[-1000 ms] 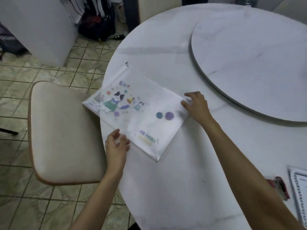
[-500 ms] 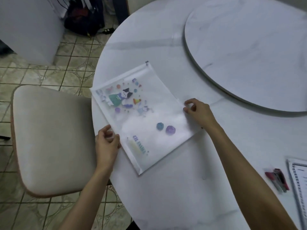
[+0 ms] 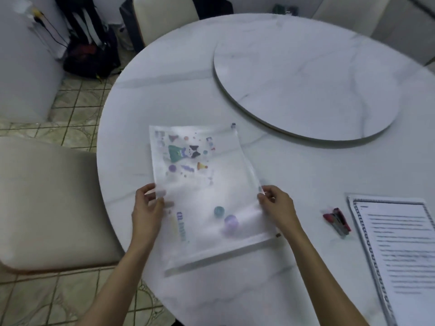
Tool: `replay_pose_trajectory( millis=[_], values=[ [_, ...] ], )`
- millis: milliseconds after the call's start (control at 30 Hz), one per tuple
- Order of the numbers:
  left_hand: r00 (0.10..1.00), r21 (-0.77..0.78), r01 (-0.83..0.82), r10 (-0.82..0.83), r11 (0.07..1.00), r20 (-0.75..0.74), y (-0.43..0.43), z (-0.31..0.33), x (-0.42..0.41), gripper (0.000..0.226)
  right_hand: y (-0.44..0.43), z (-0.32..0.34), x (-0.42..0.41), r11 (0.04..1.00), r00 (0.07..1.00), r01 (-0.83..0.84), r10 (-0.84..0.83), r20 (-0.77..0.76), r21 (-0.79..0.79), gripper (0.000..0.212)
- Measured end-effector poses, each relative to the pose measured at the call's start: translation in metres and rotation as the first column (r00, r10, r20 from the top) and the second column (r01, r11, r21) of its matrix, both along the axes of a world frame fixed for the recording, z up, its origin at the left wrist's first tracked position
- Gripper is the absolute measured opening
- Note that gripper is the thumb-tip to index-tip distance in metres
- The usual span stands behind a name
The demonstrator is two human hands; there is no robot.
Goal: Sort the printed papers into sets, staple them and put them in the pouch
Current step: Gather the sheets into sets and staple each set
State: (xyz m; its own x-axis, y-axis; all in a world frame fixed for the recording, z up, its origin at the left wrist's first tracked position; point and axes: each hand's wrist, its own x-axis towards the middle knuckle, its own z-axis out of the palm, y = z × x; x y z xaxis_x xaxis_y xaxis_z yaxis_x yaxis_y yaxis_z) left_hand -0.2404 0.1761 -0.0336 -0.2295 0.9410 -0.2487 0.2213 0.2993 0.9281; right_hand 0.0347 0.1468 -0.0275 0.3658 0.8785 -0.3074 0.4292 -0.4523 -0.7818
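Pinching pouch point(image 3: 207, 196) at opposite side edges with left grip point(image 3: 147, 208) and right grip point(image 3: 277, 208), over tabletop point(image 3: 282, 161); lying off right, stapler point(image 3: 337, 223), printed papers point(image 3: 400, 243).

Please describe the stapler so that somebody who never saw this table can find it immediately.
Start at the round white table, then look at the printed papers at its right edge. Just left of them lies the stapler: small, red and dark, unlike the large flat pouch further left.
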Motion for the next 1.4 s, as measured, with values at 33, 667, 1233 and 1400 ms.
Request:
replay_pose_trajectory(
  millis=[33, 667, 1233, 1400],
  values=[
    [1.0, 0.017, 0.014, -0.014, 1.0, 0.024, -0.004, 0.001, 0.008, 0.032, -0.012, 0.0, 0.004, 1.0, 1.0, 0.022, -0.022, -0.005, 0.021, 0.015],
    [0.97, -0.051, 0.121, -0.129, 0.991, -0.208, -0.101, -0.004, 0.116, 0.04, -0.168, -0.014, 0.092, 0.996, 0.997, 0.068, -0.071, 0.041, 0.058, 0.006],
    [0.904, -0.048, 0.1, -0.111, 0.994, -0.412, -0.098, 0.001, 0.135, 0.044, -0.096, -0.026, 0.159, 0.982, 0.89, -0.11, 0.029, 0.456, 0.152, 0.032],
    [0.872, -0.089, 0.102, -0.132, 0.991, -0.471, -0.103, 0.002, 0.148, 0.047, -0.085, -0.025, 0.172, 0.979, 0.923, -0.133, 0.065, 0.38, 0.155, 0.027]
  ],
)
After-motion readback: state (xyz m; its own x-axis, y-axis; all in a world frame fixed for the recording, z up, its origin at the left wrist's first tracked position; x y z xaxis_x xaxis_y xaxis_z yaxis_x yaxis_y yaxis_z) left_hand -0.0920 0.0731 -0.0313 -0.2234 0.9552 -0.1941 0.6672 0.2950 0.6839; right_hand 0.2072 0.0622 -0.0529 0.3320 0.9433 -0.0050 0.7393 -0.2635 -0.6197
